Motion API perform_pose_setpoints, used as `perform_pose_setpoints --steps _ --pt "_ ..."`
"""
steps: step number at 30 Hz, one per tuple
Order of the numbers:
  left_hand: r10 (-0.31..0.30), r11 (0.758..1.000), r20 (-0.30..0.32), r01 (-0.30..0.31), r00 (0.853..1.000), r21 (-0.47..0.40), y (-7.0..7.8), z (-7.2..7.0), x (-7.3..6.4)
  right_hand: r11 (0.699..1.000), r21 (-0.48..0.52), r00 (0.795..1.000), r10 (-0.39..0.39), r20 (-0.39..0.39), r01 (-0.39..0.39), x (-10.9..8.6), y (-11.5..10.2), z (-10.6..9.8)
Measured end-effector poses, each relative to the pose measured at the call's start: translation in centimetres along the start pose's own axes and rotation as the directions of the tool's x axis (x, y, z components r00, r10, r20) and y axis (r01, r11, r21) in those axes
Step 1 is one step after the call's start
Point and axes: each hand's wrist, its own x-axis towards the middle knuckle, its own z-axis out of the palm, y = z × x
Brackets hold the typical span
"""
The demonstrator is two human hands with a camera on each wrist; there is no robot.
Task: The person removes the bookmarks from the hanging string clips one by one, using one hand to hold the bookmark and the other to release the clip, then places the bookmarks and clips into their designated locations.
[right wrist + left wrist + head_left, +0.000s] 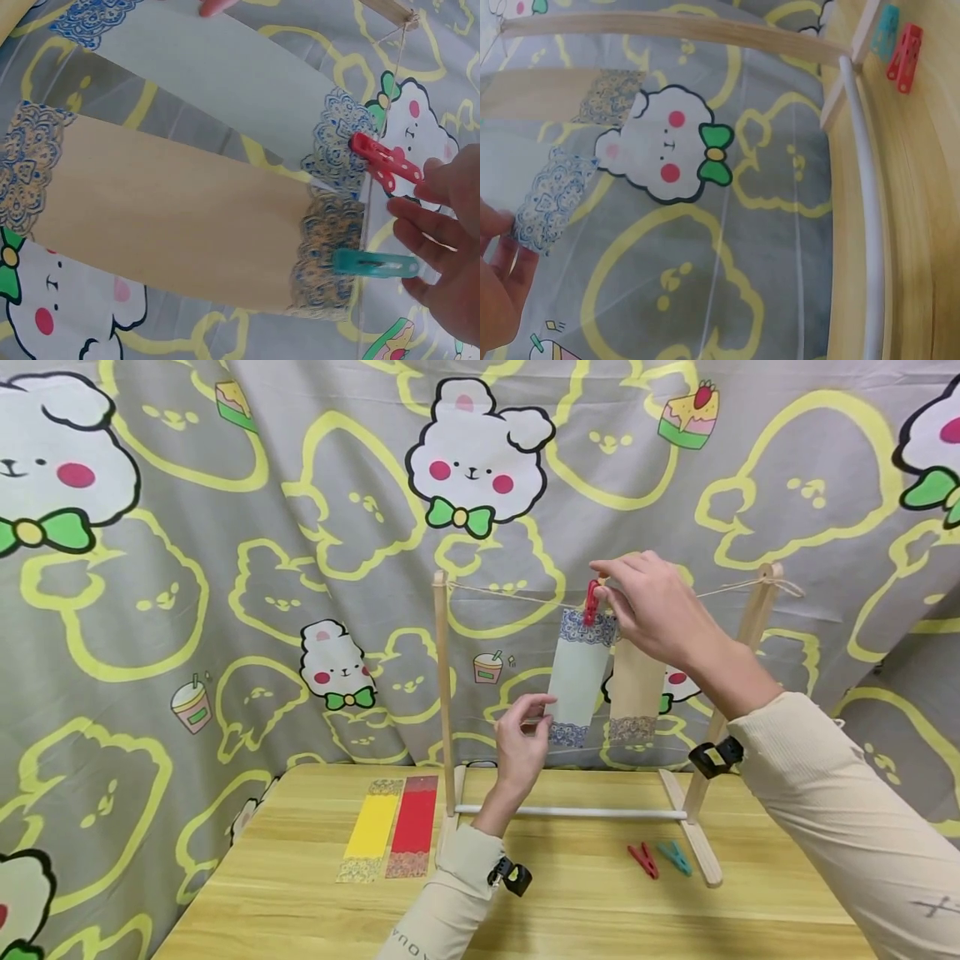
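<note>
A pale green bookmark-like strip [579, 672] with blue lace-pattern ends hangs tilted from the string, under a red clothespin [592, 602]. My left hand [522, 739] pinches its lower left edge; in the left wrist view the thumb [493, 223] lies in front and fingers behind. Up at the line, my right hand [652, 602] is at the red clothespin, whose handles are spread in the right wrist view. Its thumb and fingers there are parted, close to the handle ends. Beside it hangs a tan strip [180, 210], held by a teal clothespin [375, 264].
Yellow [372, 827] and red [416, 822] strips lie on the table [300, 893] at the left. A red clothespin [643, 860] and a teal clothespin [675, 858] lie near the right foot of the wooden stand [444, 693]. A patterned curtain [247, 610] hangs behind.
</note>
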Motion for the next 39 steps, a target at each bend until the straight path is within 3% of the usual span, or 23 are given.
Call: perform_pose_setpoints --steps 6,14,27,29,36,39 --pt "-0.019 0.999 0.023 0.019 1.000 -0.029 0.1 -0.2 0.2 0.996 0.049 0.993 0.064 0.095 -0.069 0.8 -0.3 -0.6" --pt "-0.038 0.997 0.059 0.042 0.998 -0.067 0.3 -0.9 0.0 0.978 0.126 0.977 0.146 0.159 -0.166 0.9 -0.6 -1.4" --pt "-0.046 0.997 0.090 0.051 0.995 -0.054 0.8 -0.8 -0.5 0.944 0.186 0.950 0.235 0.205 -0.273 0.3 -0.8 -2.0" --pt "-0.047 0.997 0.089 0.053 0.995 -0.064 0.7 -0.9 -0.5 0.940 0.195 0.949 0.241 0.203 -0.280 0.3 -0.7 -1.9" --pt "-0.045 0.997 0.084 0.050 0.995 -0.058 4.5 -1.9 0.3 0.944 0.213 0.967 0.233 0.107 -0.251 0.8 -0.7 -1.9" --pt "-0.049 0.997 0.076 0.054 0.996 -0.056 4.5 -2.1 0.3 0.943 0.224 0.969 0.238 0.067 -0.247 0.9 -1.0 -2.0"
